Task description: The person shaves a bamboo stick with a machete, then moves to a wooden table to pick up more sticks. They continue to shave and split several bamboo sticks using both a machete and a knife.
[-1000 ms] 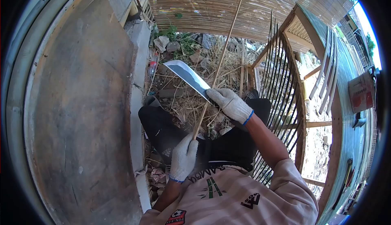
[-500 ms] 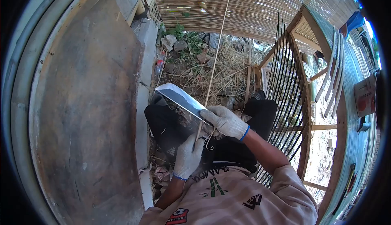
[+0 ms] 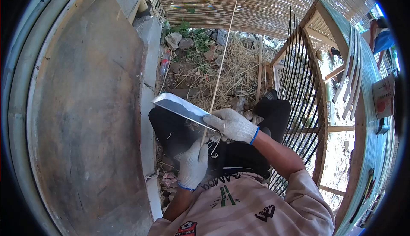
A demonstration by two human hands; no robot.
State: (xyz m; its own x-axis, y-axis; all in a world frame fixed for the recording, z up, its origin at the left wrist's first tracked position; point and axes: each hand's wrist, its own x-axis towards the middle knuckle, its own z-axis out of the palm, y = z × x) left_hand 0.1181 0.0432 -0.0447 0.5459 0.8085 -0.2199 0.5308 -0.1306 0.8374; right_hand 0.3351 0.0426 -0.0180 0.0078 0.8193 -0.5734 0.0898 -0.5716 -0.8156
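Note:
My left hand (image 3: 193, 166), in a white knit glove, is closed round the lower end of a long thin bamboo strip (image 3: 223, 58). The strip slants up and away from me toward the woven screen. Gloved as well, my right hand (image 3: 234, 125) grips a broad-bladed knife (image 3: 183, 107), its handle hidden in the fingers. The blade points left over my left knee and crosses the strip just above my left hand. Thin curled shavings (image 3: 215, 149) hang beside the strip between my hands.
A large worn board (image 3: 89, 120) stands at the left along a concrete ledge (image 3: 148, 107). On the right is a wooden frame with several dark slats (image 3: 299, 103); pale strips (image 3: 351, 73) hang over its edge. Straw and stones (image 3: 239, 69) cover the ground ahead, before a bamboo screen (image 3: 205, 5).
Knife and right hand have shifted slightly left and down relative to the view. My left hand still holds the strip, a little lower. A person's arm and blue clothing show more at the far right.

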